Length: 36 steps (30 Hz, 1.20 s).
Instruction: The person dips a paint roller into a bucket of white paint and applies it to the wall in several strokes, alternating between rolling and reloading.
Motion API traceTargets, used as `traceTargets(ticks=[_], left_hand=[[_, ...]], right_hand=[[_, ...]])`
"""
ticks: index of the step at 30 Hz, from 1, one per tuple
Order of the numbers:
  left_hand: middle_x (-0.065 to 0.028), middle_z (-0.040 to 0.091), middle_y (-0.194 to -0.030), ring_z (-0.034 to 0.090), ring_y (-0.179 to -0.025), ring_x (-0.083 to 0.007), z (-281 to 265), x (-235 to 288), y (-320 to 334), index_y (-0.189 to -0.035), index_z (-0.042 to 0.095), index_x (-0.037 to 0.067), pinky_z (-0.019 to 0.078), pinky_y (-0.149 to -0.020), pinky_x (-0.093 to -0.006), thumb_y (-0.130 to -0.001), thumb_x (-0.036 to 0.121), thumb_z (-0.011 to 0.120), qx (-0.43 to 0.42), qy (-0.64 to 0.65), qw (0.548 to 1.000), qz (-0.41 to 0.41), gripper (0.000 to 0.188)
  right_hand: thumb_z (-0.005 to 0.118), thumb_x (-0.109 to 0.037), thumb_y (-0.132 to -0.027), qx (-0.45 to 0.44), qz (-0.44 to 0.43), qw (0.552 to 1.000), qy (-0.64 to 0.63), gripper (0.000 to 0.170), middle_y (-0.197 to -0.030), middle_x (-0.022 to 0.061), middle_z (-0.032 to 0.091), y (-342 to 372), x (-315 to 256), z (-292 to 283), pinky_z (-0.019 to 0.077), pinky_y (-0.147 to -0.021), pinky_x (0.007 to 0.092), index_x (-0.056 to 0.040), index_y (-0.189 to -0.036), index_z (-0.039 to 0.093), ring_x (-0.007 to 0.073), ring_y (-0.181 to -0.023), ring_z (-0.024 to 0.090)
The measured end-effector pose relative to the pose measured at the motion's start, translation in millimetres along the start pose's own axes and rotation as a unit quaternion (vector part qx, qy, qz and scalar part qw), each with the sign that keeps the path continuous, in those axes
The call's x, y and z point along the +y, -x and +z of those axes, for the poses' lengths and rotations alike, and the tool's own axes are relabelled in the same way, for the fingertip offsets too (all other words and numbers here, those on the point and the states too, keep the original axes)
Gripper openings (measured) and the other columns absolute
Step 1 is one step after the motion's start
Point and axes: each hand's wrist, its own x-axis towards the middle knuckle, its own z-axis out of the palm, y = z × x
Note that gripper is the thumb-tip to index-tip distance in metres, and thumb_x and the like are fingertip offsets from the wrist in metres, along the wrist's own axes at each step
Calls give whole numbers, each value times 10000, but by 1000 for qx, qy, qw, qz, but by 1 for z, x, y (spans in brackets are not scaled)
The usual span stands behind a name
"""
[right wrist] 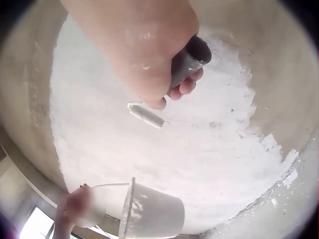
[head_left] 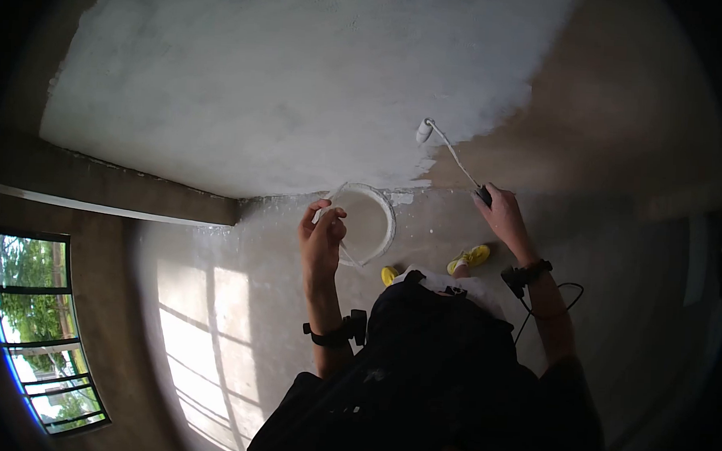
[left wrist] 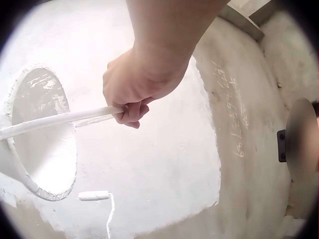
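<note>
The left hand (head_left: 321, 244) grips the handle of a white bucket (head_left: 390, 227), its fingers curled round the handle (left wrist: 65, 118) in the left wrist view. White paint coats the bucket's rim (left wrist: 37, 191). In the right hand (head_left: 508, 221) is the dark grip (right wrist: 187, 67) of a paint roller, held by curled fingers. The white roller head (head_left: 424, 131) is at the wall (head_left: 262, 84), near the edge of the white coat; whether it touches cannot be told. The right wrist view shows the bucket (right wrist: 154, 211) hanging tilted below the roller.
Bare brown wall (head_left: 623, 116) borders the white area on the right. A ledge (head_left: 121, 183) runs along the left, near a window (head_left: 40, 292). The person's yellow shoes (head_left: 476, 255) stand on the grey floor (head_left: 293, 303), close to the bucket. A black cable (head_left: 575, 295) loops by the right forearm.
</note>
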Motion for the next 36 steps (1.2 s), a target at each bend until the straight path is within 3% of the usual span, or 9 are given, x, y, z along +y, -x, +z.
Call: traceTargets(ticks=[3,6,14,21,24,26,29,32,36], left_hand=[[-62,582,-859,453,-601,-38,-18,3,16,-1092,493,-18,367,-525,-163,-868,-51,533,24,-46,998,24,230],[-137,615,-829,407,-541,-60,-26,13,34,-1055,514,9,321,-487,-201,-880,-42,530,113,58,992,15,183],[-128,608,-843,438,-577,-72,-88,16,83,-1057,528,33,360,-511,-189,-891,-9,559,215,86,972,49,174],[-142,599,-858,450,-601,-69,-118,19,100,-1056,524,22,375,-516,-188,-892,-23,546,223,108,967,66,171],[-146,598,-855,451,-599,-75,-119,23,100,-1059,525,16,382,-521,-189,-891,-23,548,235,98,965,67,174],[-146,599,-855,451,-597,-80,-118,25,98,-1065,526,14,381,-523,-188,-889,-25,551,243,100,963,64,181],[-145,602,-857,446,-592,-78,-118,27,95,-1070,527,16,375,-521,-185,-889,-28,549,222,91,968,67,188],[-142,603,-857,437,-583,-74,-116,26,90,-1063,529,17,366,-514,-185,-891,-29,548,208,100,971,68,180],[-141,602,-855,429,-575,-73,-98,36,93,-1055,528,18,364,-508,-190,-893,-25,548,208,120,968,66,169]], right_hand=[[597,-251,-891,9,-55,996,71,291,-773,236,612,-30,23,31,467,-658,477,36,-869,553,414,-740,602],[566,-255,-907,-58,-38,990,119,289,-798,246,616,-55,37,53,472,-701,491,33,-887,551,414,-787,602],[547,-281,-921,-32,-3,999,15,342,-740,270,595,-67,23,78,457,-652,491,53,-846,531,440,-759,594],[546,-260,-925,-7,51,999,15,320,-734,269,585,-49,41,95,455,-642,481,45,-831,522,458,-734,579],[537,-246,-931,1,-11,990,142,286,-742,255,600,-56,37,98,487,-643,473,35,-881,528,435,-717,599],[516,-188,-933,-56,-27,974,217,223,-750,233,629,-67,28,98,535,-642,442,35,-938,533,383,-724,644],[502,-123,-917,-79,-78,969,219,186,-767,234,638,-93,41,115,548,-629,432,58,-950,534,372,-725,658],[491,-67,-895,-117,-30,957,263,170,-789,244,647,-109,46,129,556,-629,430,81,-962,542,369,-743,668],[484,-40,-887,-115,-51,958,256,166,-808,263,647,-104,55,135,562,-628,425,87,-969,554,364,-760,674]])
